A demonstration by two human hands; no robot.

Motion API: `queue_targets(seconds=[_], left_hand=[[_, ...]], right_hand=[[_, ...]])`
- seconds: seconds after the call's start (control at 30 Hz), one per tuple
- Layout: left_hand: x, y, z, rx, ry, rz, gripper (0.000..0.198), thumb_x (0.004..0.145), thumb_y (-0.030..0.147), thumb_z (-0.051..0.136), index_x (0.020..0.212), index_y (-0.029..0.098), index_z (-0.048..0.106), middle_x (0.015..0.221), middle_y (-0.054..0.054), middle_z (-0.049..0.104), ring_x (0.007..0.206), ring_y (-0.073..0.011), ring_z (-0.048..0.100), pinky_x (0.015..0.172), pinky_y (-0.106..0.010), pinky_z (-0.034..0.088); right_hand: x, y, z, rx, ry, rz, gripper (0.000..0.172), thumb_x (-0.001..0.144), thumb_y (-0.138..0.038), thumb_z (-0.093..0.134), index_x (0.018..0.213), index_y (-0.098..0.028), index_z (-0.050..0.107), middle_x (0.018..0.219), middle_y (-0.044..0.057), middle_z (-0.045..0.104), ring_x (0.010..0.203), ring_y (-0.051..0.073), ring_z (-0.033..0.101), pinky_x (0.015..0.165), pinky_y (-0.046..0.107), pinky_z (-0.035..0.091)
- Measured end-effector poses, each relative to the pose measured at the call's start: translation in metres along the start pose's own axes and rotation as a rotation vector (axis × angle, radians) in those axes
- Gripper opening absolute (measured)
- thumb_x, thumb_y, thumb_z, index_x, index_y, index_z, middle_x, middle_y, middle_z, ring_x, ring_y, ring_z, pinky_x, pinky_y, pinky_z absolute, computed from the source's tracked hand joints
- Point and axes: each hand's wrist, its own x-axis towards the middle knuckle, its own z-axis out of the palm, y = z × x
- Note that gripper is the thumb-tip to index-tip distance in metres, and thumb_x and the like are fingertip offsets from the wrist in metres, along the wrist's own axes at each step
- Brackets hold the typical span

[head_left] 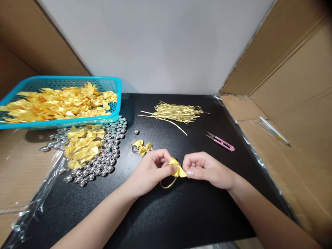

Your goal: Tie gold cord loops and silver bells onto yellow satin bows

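My left hand [153,169] and my right hand [204,168] meet over the black table [181,214], both pinching one small yellow ribbon bow [176,169]. A loop of gold wire tie [168,183] hangs under the bow. Just beyond my left hand lies a finished yellow bow with a gold tie [141,147]. A bundle of gold wire ties [177,112] rests farther back in the middle. A single silver bell [136,131] sits alone near it.
A turquoise basket [115,100] full of yellow bows stands at the back left. In front of it lie a heap of silver bells [109,155] and a pile of loose yellow bows [83,145]. Pink thread snips [221,141] lie right. Cardboard walls [293,103] flank the table.
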Motion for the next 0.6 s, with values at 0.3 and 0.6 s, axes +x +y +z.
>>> queue_targets(seconds=[0.3,0.6], left_hand=[[0.001,-0.003,0.006,-0.197,0.151,0.030,0.022,0.063,0.019,0.078,0.059,0.015,0.057,0.054,0.005,0.063,0.049,-0.0052,0.049,0.050,-0.016,0.036],[0.002,-0.006,0.009,-0.268,0.211,0.032,0.025,0.064,0.023,0.082,0.064,0.015,0.059,0.059,0.003,0.069,0.051,-0.0059,0.055,0.051,-0.016,0.039]], right_hand=[[0.002,0.012,0.015,-0.308,0.228,-0.127,0.011,0.074,-0.018,0.067,0.070,-0.016,0.056,0.052,-0.011,0.028,0.047,0.005,0.024,0.047,0.019,0.022],[0.005,0.024,0.038,-0.564,0.606,-0.393,0.010,0.076,-0.013,0.066,0.067,-0.016,0.066,0.048,-0.008,0.046,0.039,0.003,0.028,0.039,0.018,0.022]])
